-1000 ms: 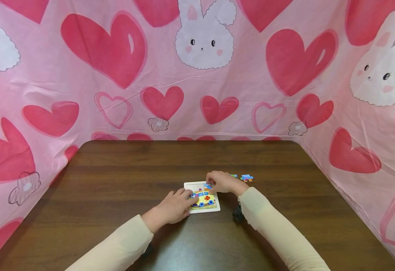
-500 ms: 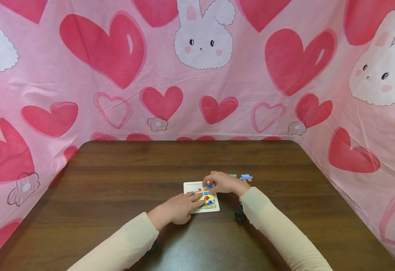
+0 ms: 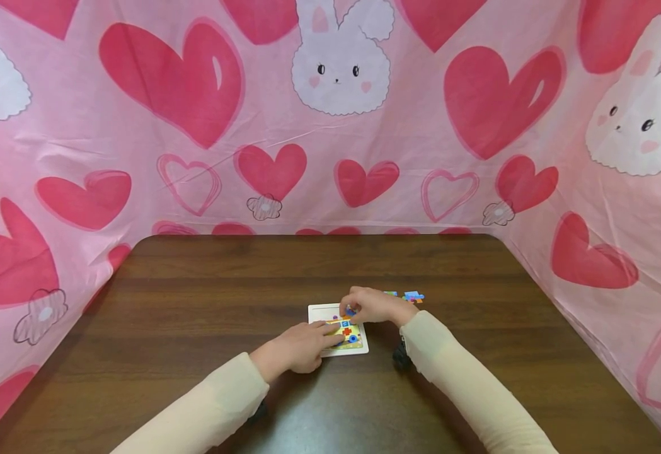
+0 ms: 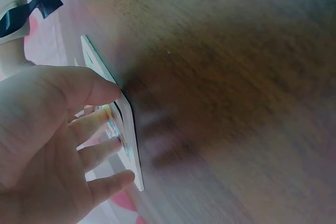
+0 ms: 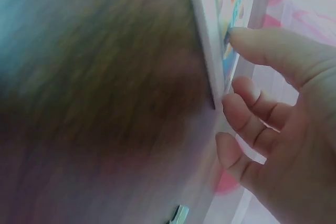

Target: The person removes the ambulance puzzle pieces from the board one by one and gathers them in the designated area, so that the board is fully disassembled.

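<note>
A small jigsaw puzzle in a white tray (image 3: 323,309) lies on the table, its picture a yellow vehicle with a red cross (image 3: 346,331) and blue wheels. My left hand (image 3: 298,347) rests its extended fingers across the picture's left part, hiding it; in the left wrist view the thumb (image 4: 102,90) lies at the tray's edge. At the upper right corner, my right hand (image 3: 374,305) pinches a blue puzzle piece (image 3: 350,312) between thumb and forefinger, down in the tray. The right wrist view has that thumb (image 5: 257,43) against the picture, the other fingers loosely bent.
Beyond the right hand lie loose puzzle pieces: a blue and orange one (image 3: 413,296) and a green and blue one (image 3: 390,293) partly behind the hand. The brown wooden table (image 3: 222,271) ends at a pink heart-and-rabbit cloth (image 3: 319,132) around the back and sides.
My left hand has slid right, its fingers now covering more of the picture. The right hand has shifted slightly left at the corner, still with the blue piece.
</note>
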Action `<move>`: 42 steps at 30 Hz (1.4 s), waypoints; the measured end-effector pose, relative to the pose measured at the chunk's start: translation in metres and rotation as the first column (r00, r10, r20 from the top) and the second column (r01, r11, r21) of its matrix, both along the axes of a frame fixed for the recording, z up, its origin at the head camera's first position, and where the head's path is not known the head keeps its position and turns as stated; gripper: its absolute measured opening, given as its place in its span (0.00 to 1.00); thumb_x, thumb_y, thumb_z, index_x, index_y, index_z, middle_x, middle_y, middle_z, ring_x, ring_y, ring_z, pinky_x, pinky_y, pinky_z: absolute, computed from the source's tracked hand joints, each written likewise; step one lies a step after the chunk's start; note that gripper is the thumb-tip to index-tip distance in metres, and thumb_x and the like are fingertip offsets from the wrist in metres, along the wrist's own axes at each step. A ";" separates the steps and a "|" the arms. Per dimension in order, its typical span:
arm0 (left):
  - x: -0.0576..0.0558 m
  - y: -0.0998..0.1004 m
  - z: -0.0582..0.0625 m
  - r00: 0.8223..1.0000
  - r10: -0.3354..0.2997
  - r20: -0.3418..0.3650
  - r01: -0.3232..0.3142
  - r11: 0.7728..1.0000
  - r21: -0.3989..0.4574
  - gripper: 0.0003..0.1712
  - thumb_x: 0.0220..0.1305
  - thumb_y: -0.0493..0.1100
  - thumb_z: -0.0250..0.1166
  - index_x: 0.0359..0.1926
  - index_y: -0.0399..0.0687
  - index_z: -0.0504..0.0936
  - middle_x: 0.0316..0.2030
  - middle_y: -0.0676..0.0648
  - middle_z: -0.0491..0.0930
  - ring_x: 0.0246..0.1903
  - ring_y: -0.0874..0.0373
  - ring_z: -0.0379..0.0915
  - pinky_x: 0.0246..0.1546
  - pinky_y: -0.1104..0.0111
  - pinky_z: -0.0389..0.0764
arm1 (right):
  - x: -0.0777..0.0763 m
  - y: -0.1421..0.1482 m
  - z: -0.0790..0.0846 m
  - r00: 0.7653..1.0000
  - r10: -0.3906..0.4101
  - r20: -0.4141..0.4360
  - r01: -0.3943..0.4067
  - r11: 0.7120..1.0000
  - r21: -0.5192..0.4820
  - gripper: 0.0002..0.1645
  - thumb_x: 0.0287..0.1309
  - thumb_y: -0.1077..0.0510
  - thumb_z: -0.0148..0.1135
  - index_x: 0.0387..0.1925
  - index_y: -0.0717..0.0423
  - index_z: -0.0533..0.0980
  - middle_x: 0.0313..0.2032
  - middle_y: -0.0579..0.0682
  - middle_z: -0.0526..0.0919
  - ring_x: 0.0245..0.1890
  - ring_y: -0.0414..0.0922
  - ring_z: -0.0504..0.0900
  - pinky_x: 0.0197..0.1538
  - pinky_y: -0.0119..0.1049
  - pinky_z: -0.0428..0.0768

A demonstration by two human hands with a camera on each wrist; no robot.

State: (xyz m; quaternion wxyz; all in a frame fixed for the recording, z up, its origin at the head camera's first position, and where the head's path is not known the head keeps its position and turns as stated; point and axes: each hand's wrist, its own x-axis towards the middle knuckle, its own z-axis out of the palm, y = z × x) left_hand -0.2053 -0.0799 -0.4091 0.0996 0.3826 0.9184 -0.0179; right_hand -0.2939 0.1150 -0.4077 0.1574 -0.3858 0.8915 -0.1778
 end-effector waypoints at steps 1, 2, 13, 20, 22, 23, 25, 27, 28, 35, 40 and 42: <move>0.000 0.000 0.000 1.000 -0.001 -0.003 0.001 1.000 0.001 0.32 0.57 0.41 0.61 0.64 0.55 0.67 0.65 0.50 0.61 0.62 0.55 0.57 0.53 0.62 0.66 | -0.001 0.000 0.000 1.000 -0.004 0.011 0.004 1.000 0.000 0.09 0.50 0.62 0.66 0.35 0.49 0.78 0.32 0.49 0.70 0.32 0.42 0.68 0.36 0.36 0.69; 0.000 0.001 0.000 1.000 -0.003 -0.006 0.003 1.000 0.002 0.32 0.57 0.40 0.61 0.64 0.55 0.67 0.64 0.50 0.61 0.62 0.55 0.57 0.53 0.62 0.66 | -0.001 -0.001 -0.001 1.000 -0.006 0.021 0.006 1.000 0.001 0.09 0.50 0.62 0.66 0.34 0.49 0.78 0.33 0.49 0.70 0.32 0.43 0.68 0.36 0.37 0.69; 0.002 0.003 0.003 1.000 -0.012 -0.024 0.011 1.000 -0.016 0.31 0.58 0.41 0.61 0.63 0.56 0.68 0.64 0.51 0.62 0.61 0.54 0.58 0.51 0.62 0.68 | -0.005 -0.005 -0.003 0.996 -0.008 0.090 0.008 1.000 -0.001 0.07 0.49 0.65 0.64 0.28 0.52 0.73 0.36 0.48 0.67 0.38 0.46 0.66 0.40 0.39 0.67; 0.003 0.002 0.005 1.000 0.011 -0.014 -0.011 1.000 -0.020 0.31 0.58 0.40 0.61 0.63 0.56 0.68 0.64 0.51 0.62 0.62 0.55 0.57 0.52 0.62 0.67 | -0.006 -0.006 -0.004 0.998 0.001 0.071 0.001 1.000 -0.026 0.08 0.50 0.63 0.65 0.30 0.53 0.73 0.35 0.47 0.70 0.39 0.46 0.68 0.42 0.39 0.67; 0.003 0.002 0.004 1.000 0.012 -0.011 -0.012 1.000 -0.019 0.31 0.58 0.40 0.61 0.63 0.56 0.68 0.64 0.51 0.62 0.62 0.55 0.57 0.52 0.62 0.67 | -0.006 -0.006 -0.004 0.997 -0.010 0.082 0.013 0.999 -0.040 0.09 0.50 0.63 0.65 0.32 0.53 0.72 0.35 0.47 0.70 0.39 0.46 0.68 0.43 0.40 0.68; 0.003 0.002 0.004 1.000 0.012 -0.009 -0.012 1.000 -0.019 0.31 0.58 0.40 0.61 0.63 0.56 0.68 0.64 0.51 0.62 0.62 0.55 0.57 0.52 0.61 0.66 | -0.006 -0.007 -0.004 0.996 -0.017 0.087 0.021 0.999 -0.046 0.09 0.50 0.63 0.65 0.32 0.53 0.72 0.35 0.48 0.70 0.39 0.46 0.68 0.43 0.40 0.68; 0.003 0.002 0.004 1.000 0.010 -0.010 -0.011 1.000 -0.018 0.30 0.58 0.40 0.60 0.63 0.56 0.68 0.64 0.51 0.62 0.62 0.55 0.57 0.53 0.61 0.66 | -0.006 -0.007 -0.005 0.995 -0.033 0.094 0.038 0.998 -0.052 0.09 0.50 0.63 0.65 0.32 0.53 0.72 0.35 0.47 0.71 0.38 0.45 0.68 0.43 0.40 0.68; 0.003 0.002 0.004 1.000 0.008 -0.013 -0.009 1.000 -0.020 0.30 0.58 0.40 0.60 0.64 0.56 0.68 0.64 0.51 0.62 0.62 0.54 0.57 0.53 0.62 0.66 | -0.006 -0.008 -0.006 0.995 -0.050 0.091 0.055 0.997 -0.052 0.09 0.50 0.62 0.65 0.32 0.53 0.72 0.34 0.47 0.71 0.38 0.45 0.67 0.42 0.40 0.68; 0.003 0.002 0.004 1.000 0.008 -0.015 -0.008 1.000 -0.021 0.30 0.58 0.40 0.61 0.63 0.56 0.68 0.64 0.51 0.62 0.62 0.54 0.57 0.53 0.62 0.66 | -0.006 -0.008 -0.006 0.995 -0.056 0.085 0.061 0.997 -0.053 0.10 0.50 0.62 0.65 0.32 0.53 0.72 0.34 0.46 0.71 0.37 0.44 0.67 0.42 0.39 0.68; 0.003 0.002 0.003 1.000 0.006 -0.022 -0.007 0.999 -0.032 0.30 0.58 0.41 0.61 0.63 0.57 0.68 0.64 0.51 0.61 0.61 0.55 0.58 0.52 0.62 0.67 | -0.008 -0.009 -0.007 0.997 -0.061 0.048 0.065 0.995 -0.070 0.10 0.49 0.65 0.66 0.31 0.55 0.72 0.31 0.46 0.70 0.34 0.43 0.66 0.39 0.36 0.67; 0.003 0.002 0.002 0.999 0.002 -0.034 -0.003 1.000 -0.028 0.30 0.58 0.40 0.61 0.63 0.57 0.68 0.64 0.51 0.62 0.61 0.55 0.58 0.51 0.63 0.68 | -0.007 -0.010 -0.008 0.991 -0.111 0.081 0.118 0.989 -0.091 0.12 0.49 0.66 0.66 0.33 0.55 0.71 0.32 0.47 0.70 0.35 0.43 0.69 0.41 0.36 0.69; 0.002 0.002 0.001 0.999 0.001 -0.037 -0.002 1.000 -0.023 0.30 0.58 0.40 0.61 0.63 0.56 0.68 0.63 0.51 0.63 0.61 0.55 0.58 0.51 0.63 0.68 | -0.007 -0.009 -0.008 0.988 -0.135 0.081 0.142 0.985 -0.098 0.13 0.48 0.65 0.67 0.34 0.56 0.71 0.32 0.47 0.71 0.34 0.43 0.70 0.41 0.37 0.70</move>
